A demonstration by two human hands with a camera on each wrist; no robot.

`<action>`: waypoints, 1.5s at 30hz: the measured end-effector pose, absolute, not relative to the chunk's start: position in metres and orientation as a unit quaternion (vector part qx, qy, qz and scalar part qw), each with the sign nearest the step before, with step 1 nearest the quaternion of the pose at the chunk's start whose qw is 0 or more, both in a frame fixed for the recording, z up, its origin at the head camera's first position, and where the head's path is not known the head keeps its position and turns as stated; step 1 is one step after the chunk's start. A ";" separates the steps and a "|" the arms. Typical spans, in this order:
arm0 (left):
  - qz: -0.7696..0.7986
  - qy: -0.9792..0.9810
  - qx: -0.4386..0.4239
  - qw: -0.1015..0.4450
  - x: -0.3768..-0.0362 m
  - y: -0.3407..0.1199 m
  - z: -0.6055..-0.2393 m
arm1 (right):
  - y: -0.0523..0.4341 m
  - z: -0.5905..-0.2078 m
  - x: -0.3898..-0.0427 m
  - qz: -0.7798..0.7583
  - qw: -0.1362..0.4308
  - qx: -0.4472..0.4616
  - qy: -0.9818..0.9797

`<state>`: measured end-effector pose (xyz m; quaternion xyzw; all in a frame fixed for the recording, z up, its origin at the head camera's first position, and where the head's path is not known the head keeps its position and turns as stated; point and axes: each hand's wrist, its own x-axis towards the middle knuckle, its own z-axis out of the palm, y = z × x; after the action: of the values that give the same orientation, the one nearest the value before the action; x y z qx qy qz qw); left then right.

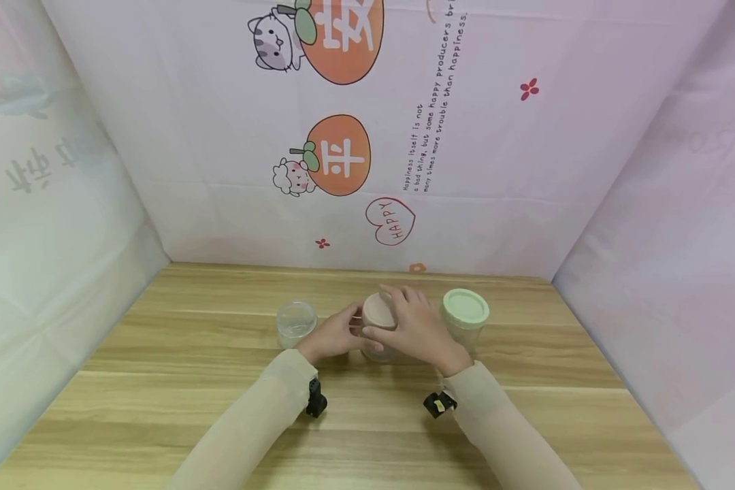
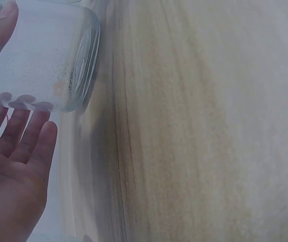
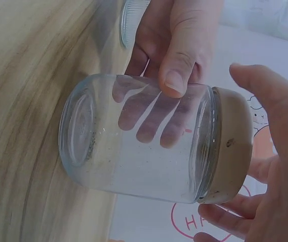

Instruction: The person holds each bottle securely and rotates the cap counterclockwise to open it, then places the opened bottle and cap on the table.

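Observation:
A clear glass jar [image 3: 144, 146] with a beige lid [image 1: 378, 311] stands on the wooden table between the two hands. My left hand [image 1: 335, 332] holds the jar's body from the left; its thumb lies on the near side, and its fingers show through the glass in the right wrist view. The right hand [image 1: 418, 328] reaches over from the right with thumb and fingers curved around the lid. The lid sits on the jar's mouth. In the left wrist view, the left fingers [image 2: 27, 133] meet the glass, and the lid is out of frame.
Left of the hands stands a clear glass jar [image 1: 297, 321] with no coloured lid. Close behind the right hand is another glass jar with a pale green lid [image 1: 465, 307]. Printed white cloth [image 1: 478, 136] hangs behind the wooden table [image 1: 367, 435] and along both sides.

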<state>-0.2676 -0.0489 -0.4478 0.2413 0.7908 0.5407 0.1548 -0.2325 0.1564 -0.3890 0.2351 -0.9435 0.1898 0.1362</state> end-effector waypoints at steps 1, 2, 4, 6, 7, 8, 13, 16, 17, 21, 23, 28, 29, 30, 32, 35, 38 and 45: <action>0.541 0.791 0.239 0.156 -0.268 -0.049 -0.448 | 0.156 -0.389 -0.232 0.188 0.136 0.234 -0.944; 0.542 0.790 0.241 0.156 -0.268 -0.049 -0.449 | 0.156 -0.388 -0.232 0.185 0.135 0.233 -0.945; 0.545 0.787 0.242 0.156 -0.269 -0.049 -0.449 | 0.156 -0.388 -0.233 0.181 0.132 0.233 -0.946; 0.545 0.787 0.243 0.154 -0.269 -0.049 -0.449 | 0.156 -0.387 -0.234 0.178 0.130 0.235 -0.947; 0.546 0.787 0.243 0.154 -0.269 -0.049 -0.449 | 0.156 -0.387 -0.234 0.176 0.128 0.236 -0.947; 0.545 0.787 0.243 0.154 -0.268 -0.049 -0.449 | 0.156 -0.387 -0.234 0.174 0.127 0.237 -0.947; 0.548 0.785 0.241 0.157 -0.268 -0.049 -0.449 | 0.155 -0.384 -0.235 0.166 0.125 0.243 -0.948; 0.552 0.782 0.242 0.158 -0.268 -0.049 -0.450 | 0.154 -0.381 -0.234 0.162 0.126 0.245 -0.948; 0.552 0.782 0.240 0.159 -0.268 -0.049 -0.449 | 0.153 -0.381 -0.234 0.160 0.127 0.245 -0.948; 0.555 0.781 0.238 0.159 -0.268 -0.050 -0.449 | 0.152 -0.379 -0.234 0.155 0.126 0.245 -0.949; 0.554 0.782 0.237 0.159 -0.269 -0.050 -0.450 | 0.152 -0.379 -0.234 0.158 0.128 0.245 -0.948; 0.554 0.782 0.237 0.160 -0.271 -0.050 -0.453 | 0.152 -0.380 -0.236 0.169 0.142 0.246 -0.944; 0.556 0.780 0.238 0.161 -0.271 -0.050 -0.453 | 0.152 -0.380 -0.236 0.170 0.146 0.246 -0.943; 0.557 0.779 0.239 0.162 -0.271 -0.050 -0.453 | 0.153 -0.380 -0.236 0.172 0.149 0.247 -0.942; 0.561 0.775 0.240 0.165 -0.271 -0.050 -0.453 | 0.153 -0.380 -0.237 0.175 0.154 0.248 -0.940; 0.562 0.773 0.242 0.167 -0.272 -0.050 -0.454 | 0.154 -0.380 -0.237 0.182 0.165 0.252 -0.936; 0.562 0.773 0.243 0.167 -0.272 -0.051 -0.455 | 0.154 -0.379 -0.238 0.191 0.173 0.254 -0.932; 0.559 0.774 0.246 0.166 -0.271 -0.051 -0.453 | 0.154 -0.378 -0.238 0.204 0.183 0.257 -0.927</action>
<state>-0.2714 -0.0510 -0.4531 0.2461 0.7741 0.5592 0.1655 -0.2375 0.1540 -0.3775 0.2574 -0.9265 0.2042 0.1833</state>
